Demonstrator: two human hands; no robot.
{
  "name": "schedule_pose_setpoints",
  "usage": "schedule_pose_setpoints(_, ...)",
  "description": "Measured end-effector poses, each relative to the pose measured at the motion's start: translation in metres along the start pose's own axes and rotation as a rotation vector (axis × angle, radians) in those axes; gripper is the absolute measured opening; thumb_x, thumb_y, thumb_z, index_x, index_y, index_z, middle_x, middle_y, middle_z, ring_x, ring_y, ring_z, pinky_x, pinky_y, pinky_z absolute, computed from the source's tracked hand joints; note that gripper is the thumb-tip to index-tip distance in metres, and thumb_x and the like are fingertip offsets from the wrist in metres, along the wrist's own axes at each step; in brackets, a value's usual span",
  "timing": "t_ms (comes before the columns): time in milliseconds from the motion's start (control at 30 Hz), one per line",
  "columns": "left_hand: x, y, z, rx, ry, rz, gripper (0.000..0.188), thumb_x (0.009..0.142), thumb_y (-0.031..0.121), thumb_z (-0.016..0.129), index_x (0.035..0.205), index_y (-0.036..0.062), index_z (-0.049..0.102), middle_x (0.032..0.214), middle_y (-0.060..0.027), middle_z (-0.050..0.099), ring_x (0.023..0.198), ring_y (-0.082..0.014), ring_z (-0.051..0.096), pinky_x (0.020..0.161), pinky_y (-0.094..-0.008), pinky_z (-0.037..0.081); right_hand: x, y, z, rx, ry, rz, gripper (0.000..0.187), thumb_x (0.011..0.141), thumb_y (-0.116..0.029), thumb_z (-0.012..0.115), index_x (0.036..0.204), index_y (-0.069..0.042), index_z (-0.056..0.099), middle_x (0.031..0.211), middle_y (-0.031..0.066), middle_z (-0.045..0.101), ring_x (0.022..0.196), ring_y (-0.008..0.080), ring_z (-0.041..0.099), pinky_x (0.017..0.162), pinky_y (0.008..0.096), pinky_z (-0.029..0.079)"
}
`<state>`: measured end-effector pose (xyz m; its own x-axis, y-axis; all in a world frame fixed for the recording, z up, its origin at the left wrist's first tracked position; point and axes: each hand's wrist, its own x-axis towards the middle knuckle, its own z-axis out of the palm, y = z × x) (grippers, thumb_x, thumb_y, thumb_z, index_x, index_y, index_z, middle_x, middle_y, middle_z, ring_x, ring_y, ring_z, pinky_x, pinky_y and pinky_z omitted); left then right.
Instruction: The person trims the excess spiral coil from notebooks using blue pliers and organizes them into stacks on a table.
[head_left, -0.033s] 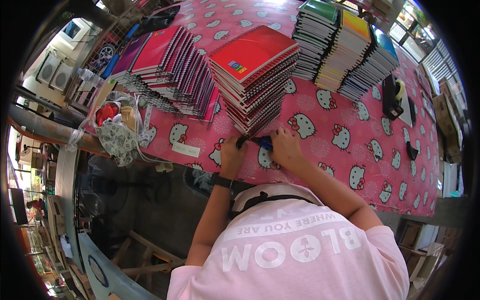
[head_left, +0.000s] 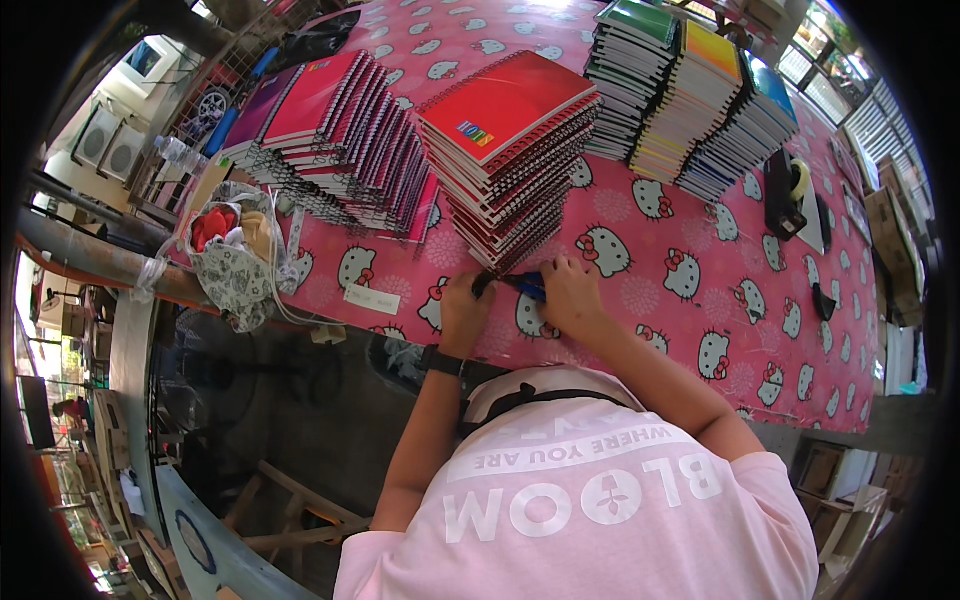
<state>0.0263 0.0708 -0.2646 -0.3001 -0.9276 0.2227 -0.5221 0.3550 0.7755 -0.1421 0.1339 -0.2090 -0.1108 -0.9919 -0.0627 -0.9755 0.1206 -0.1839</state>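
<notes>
While both hands are working close together at the centre of the frame, a tall stack of red notebooks (head_left: 510, 110) is standing just above them, running from the upper middle down to the centre. Its top cover is gleaming bright red, with a small multicoloured square label near its lower corner. Wire coils are lining that cover's upper left edge, more dark coils are running down the stack's right side, and pale page edges are showing on the left, slightly uneven.

Now to the hands! The left hand (head_left: 463, 310) is curling its fingers inward at the stack's foot, a dark band (head_left: 442, 361) circling its wrist; something black is showing at the fingertips, but I cannot tell whether they are gripping it. The right hand (head_left: 573, 295) is bending half closed, palm down, holding a small blue tool (head_left: 530, 288) on its thumb side. Both forearms are slanting up from the lower frame, the right one angling leftward from a bent elbow, while pink notebooks (head_left: 325, 105) are sitting in a leaning pile at upper left.
</notes>
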Motion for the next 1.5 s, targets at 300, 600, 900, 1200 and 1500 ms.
schedule_pose_setpoints(300, 0.001, 0.002, -0.002, -0.026, -0.058, -0.061, 0.021, 0.074, 0.016, 0.065, 0.085, -0.0014, 0.062, 0.078, -0.0205, 0.058, 0.076, -0.0369, 0.057, 0.068, -0.0424, 0.044, 0.008, -0.005, 0.01, 0.019, -0.028, 0.016, 0.043, 0.062, -0.018, 0.069, 0.102, -0.008, 0.057, 0.098, 0.0115, 0.059, 0.096, 0.028, 0.058, 0.075, 0.0435, 0.046)
schedule_pose_setpoints(600, -0.01, -0.003, -0.031, -0.029, 0.105, 0.033, 0.019, 0.077, 0.012, 0.065, 0.09, -0.0011, 0.061, 0.078, -0.0172, 0.06, 0.076, -0.0325, 0.059, 0.068, -0.0396, 0.047, -0.005, 0.019, -0.015, 0.163, -0.082, -0.032, 0.031, 0.064, -0.017, 0.065, 0.093, -0.006, 0.062, 0.086, 0.0177, 0.063, 0.081, 0.0328, 0.061, 0.071, 0.0427, 0.049)
schedule_pose_setpoints(900, -0.087, -0.115, -0.134, -0.25, 0.908, -0.638, 0.028, 0.085, 0.021, 0.063, 0.097, -0.0032, 0.057, 0.084, -0.0097, 0.06, 0.066, -0.0148, 0.056, 0.061, -0.0276, 0.049, -0.033, 0.065, -0.014, 0.494, -0.058, 0.155, 0.041, 0.068, -0.028, 0.071, 0.096, -0.001, 0.059, 0.073, 0.0161, 0.061, 0.068, 0.0278, 0.058, 0.062, 0.0377, 0.044)
schedule_pose_setpoints(1200, -0.113, -0.214, -0.136, -0.134, 0.826, -0.923, 0.05, 0.082, 0.026, 0.065, 0.115, -0.0095, 0.052, 0.113, -0.0192, 0.057, 0.103, -0.0253, 0.054, 0.09, -0.0346, 0.041, -0.028, 0.071, -0.027, 0.664, -0.07, 0.163, 0.048, 0.071, -0.025, 0.069, 0.109, 0.0, 0.055, 0.078, 0.0063, 0.056, 0.07, 0.0149, 0.051, 0.064, 0.0288, 0.041)
schedule_pose_setpoints(1500, 0.048, 0.147, -0.195, -0.373, 0.379, 0.511, 0.025, 0.084, 0.007, 0.06, 0.108, -0.0006, 0.058, 0.115, -0.013, 0.056, 0.108, -0.0199, 0.053, 0.094, -0.0294, 0.039, -0.032, 0.047, -0.066, 1.061, 0.095, -0.186, 0.048, 0.073, -0.02, 0.068, 0.115, -0.004, 0.052, 0.098, 0.0069, 0.052, 0.09, 0.0171, 0.05, 0.074, 0.029, 0.041)
